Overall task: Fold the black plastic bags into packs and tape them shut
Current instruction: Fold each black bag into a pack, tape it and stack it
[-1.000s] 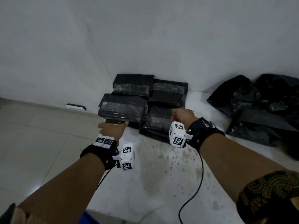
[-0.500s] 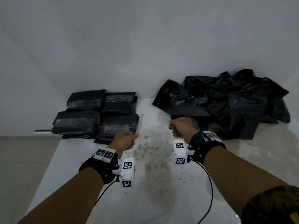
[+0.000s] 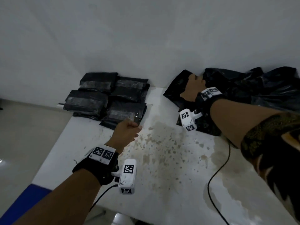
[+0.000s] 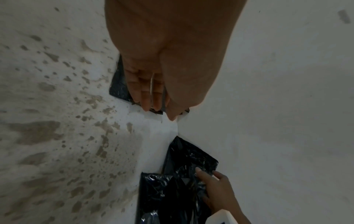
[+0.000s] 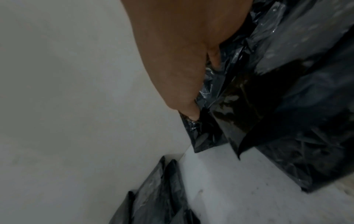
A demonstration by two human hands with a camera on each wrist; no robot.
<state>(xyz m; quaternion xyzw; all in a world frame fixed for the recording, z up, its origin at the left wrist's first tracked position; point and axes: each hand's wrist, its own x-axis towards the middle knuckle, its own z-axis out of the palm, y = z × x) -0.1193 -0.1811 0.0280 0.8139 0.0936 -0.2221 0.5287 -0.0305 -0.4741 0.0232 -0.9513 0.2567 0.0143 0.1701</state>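
I'm reaching my right hand point(image 3: 192, 89) into the loose heap of black bags point(image 3: 253, 88) against the wall, fingers curling onto the nearest bag's top edge. My left hand point(image 3: 127, 133) is hovering curled by the taped packs point(image 3: 107, 96), pinching something thin I can't identify. Best to be gripping one single layer, lifting clear, then spreading it flat on the stained table point(image 3: 162, 159).
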